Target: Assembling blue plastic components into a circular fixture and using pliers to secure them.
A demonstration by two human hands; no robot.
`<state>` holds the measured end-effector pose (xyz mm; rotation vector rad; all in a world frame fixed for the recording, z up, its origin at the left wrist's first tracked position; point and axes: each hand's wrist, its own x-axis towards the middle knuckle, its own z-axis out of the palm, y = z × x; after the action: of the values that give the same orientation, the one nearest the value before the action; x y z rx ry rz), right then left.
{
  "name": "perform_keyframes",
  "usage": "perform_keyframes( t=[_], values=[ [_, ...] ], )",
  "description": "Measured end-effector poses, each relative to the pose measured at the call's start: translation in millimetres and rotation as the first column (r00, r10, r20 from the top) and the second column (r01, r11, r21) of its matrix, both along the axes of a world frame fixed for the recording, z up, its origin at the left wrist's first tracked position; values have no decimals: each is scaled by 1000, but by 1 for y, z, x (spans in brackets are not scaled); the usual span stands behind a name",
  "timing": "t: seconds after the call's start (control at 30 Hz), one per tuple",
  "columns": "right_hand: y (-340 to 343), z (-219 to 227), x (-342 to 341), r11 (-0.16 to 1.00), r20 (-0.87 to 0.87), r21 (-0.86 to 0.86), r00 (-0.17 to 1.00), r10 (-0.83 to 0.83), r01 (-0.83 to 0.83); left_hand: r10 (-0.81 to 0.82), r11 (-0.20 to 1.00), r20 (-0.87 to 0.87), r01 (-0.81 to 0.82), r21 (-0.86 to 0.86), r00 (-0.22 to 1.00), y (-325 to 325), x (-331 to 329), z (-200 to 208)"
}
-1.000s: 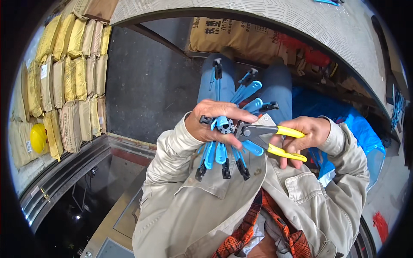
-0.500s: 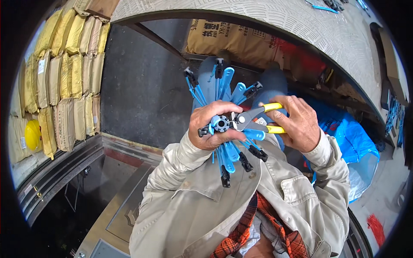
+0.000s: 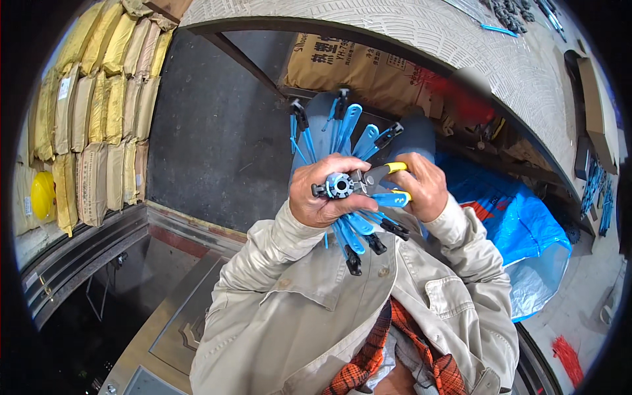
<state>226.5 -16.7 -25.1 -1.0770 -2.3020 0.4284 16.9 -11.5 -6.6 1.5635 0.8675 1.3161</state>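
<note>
In my left hand is a folded blue plastic frame, its many arms fanning out above and below my fingers. Black clip-like pieces sit at several arm ends. A round hub with a dark centre hole faces up between my thumb and fingers. My right hand is closed round the yellow handles of pliers. The pliers' jaws reach the right side of the hub, where my left fingers and dark parts partly hide the tips.
Ahead curves a textured pale tabletop with a brown sack beneath it. Stacked yellowish packs and a yellow helmet are at left. A blue plastic bag lies to the right, with red strands on the floor.
My right hand has moved left toward the hub. The pliers' handles have come closer together, and their jaws sit deeper beside my left fingers. My left hand stays nearly in place.
</note>
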Motion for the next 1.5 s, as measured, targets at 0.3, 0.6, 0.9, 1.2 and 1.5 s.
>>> perform_keyframes(
  t=[0.3,0.6,0.9,1.2,1.5],
  values=[
    [17,18,10,987,139,-7,977,161,-162,84,996,-22,-85,-37,996,-8,-1,-2],
    [44,87,35,551,-257,-693,873,414,-465,-276,940,227,312,-140,934,7,-15,-5],
    [70,124,32,536,-28,-755,835,550,-378,-361,924,147,375,-80,921,11,-14,-10],
    [55,99,19,743,32,-583,905,424,-328,-168,939,242,230,-256,956,13,-18,-4],
    [102,69,126,785,365,497,732,-575,369,102,956,396,19,-292,913,95,-85,51]
  ],
)
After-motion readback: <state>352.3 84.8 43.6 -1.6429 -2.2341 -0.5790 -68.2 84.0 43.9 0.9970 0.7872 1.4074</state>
